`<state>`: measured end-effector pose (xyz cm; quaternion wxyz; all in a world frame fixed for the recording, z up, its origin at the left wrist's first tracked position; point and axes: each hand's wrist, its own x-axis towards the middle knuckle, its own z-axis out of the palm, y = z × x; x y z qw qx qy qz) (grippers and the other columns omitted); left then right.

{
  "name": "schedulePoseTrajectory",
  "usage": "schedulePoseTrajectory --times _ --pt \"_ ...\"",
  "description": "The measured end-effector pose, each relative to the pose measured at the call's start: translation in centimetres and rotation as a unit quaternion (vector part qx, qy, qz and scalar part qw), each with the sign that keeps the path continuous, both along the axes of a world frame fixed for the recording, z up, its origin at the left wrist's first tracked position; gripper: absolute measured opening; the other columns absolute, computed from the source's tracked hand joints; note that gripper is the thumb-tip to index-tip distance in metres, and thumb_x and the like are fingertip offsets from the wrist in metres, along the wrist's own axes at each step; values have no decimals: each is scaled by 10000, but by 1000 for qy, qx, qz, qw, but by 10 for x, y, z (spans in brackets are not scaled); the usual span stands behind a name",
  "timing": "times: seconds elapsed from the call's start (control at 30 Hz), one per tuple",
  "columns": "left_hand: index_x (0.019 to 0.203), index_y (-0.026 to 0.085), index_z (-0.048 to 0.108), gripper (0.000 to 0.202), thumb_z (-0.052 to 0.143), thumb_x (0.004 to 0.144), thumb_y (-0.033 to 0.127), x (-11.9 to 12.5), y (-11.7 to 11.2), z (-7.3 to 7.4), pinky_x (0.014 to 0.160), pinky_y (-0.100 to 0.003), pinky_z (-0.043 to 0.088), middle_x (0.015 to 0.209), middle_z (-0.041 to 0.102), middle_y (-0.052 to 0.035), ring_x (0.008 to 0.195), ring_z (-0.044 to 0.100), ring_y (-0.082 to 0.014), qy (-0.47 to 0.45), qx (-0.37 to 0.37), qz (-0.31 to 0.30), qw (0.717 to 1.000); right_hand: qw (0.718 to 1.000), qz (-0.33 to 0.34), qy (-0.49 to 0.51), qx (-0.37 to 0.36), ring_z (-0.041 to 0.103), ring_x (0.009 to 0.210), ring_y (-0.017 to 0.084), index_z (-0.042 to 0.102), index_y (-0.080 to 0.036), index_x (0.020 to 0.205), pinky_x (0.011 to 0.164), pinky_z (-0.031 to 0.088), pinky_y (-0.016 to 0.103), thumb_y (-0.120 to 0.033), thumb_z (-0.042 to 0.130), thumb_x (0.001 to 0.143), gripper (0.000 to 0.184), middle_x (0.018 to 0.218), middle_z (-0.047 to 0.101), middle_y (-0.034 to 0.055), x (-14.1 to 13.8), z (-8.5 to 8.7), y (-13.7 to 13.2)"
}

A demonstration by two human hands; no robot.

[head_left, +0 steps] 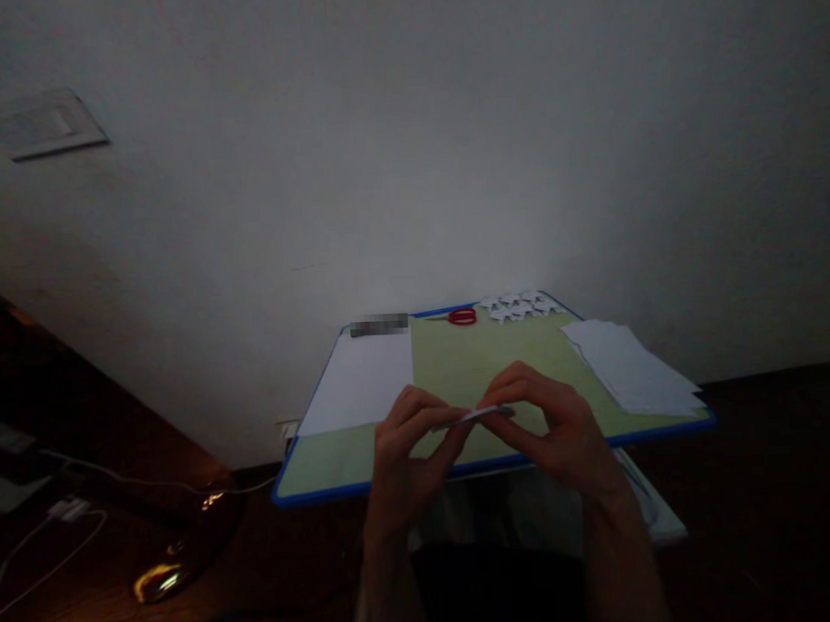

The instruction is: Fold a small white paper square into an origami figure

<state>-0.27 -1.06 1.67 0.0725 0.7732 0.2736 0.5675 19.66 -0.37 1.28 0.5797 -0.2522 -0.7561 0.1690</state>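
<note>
Legible markings: none found.
The dark patch (378, 326) at the far edge of the green board (471, 368) is blurred beyond reading. In this dim view the white sheet (359, 381), the paper stack (631, 367) and the folded paper piece (477, 415) show no readable print. No brand can be made out on the red scissors (461, 317).

Dim room: pale wall (408, 121) with a switch plate (44, 124), dark floor (768, 480), white cables (55, 541) at left.
</note>
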Motion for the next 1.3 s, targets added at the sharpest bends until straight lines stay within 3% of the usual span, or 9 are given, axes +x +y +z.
schedulePoseTrajectory --times 0.53,0.77,0.93,1.3 --pt "935 206 787 124 822 862 112 2 -2 4 673 -295 491 767 711 -3 733 609 -149 -8 7 -25 1000 1000 27 2 16 660 822 198 741 -248 960 736 534 372 -179 779 912 93 867 708 23 2 3 -3" --pt "787 208 738 180 917 770 194 0 -2 -1 609 -293 460 705 674 17 675 589 -144 -142 -9 -62 988 996 63 32 49 663 864 216 749 -274 1031 752 541 406 -116 755 925 191 890 742 22 0 10 -12" --pt "874 247 796 124 886 812 189 5 -3 -1 658 -313 491 757 702 3 729 613 -159 -186 -5 -65 980 995 26 61 71 673 863 229 757 -302 1019 748 544 426 -144 781 909 193 889 755 13 -3 9 -12" --pt "954 234 799 114 740 936 139 5 -9 3 704 -325 496 818 710 -21 788 631 -172 -147 -8 -36 989 995 -21 71 69 654 837 228 745 -295 994 762 507 443 -127 789 904 195 865 732 17 -5 5 -7"
